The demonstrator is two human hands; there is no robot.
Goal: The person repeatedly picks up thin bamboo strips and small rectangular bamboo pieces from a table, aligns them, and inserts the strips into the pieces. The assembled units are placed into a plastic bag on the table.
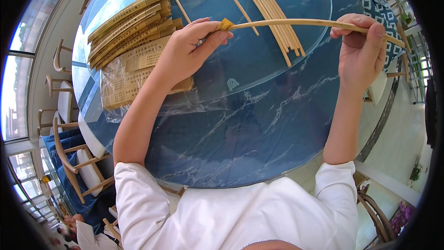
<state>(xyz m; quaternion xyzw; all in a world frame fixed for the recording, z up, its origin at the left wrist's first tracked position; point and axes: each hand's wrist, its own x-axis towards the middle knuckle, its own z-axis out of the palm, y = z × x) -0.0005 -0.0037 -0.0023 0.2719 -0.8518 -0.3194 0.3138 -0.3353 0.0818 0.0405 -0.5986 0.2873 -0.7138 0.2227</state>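
The left hand [187,48], just left of the frame's centre in its upper half, is closed around a small folded yellow-brown pad [225,24], pinched between thumb and fingers and wrapped about the near end of a long thin bamboo strip [296,22]. The right hand [360,48], at the upper right, grips the same strip closer to its far end, thumb on top and fingers curled beneath; the tip sticks out past the hand toward the right edge. The strip runs nearly level between the two hands, slightly bowed, held above the tabletop.

Under it lies a round blue marble-patterned tabletop [249,125] with a raised round glass turntable [259,60] on it. A bundle of loose bamboo strips [273,14] rests on the turntable at upper centre, fanned diagonally, with a single strip lying just to its left. At the upper left sits a stack of flat perforated bamboo slats [129,25], partly on a clear plastic wrapper [125,88] holding more pieces.

Wooden chairs with white cushions [85,166] stand along the left edge.
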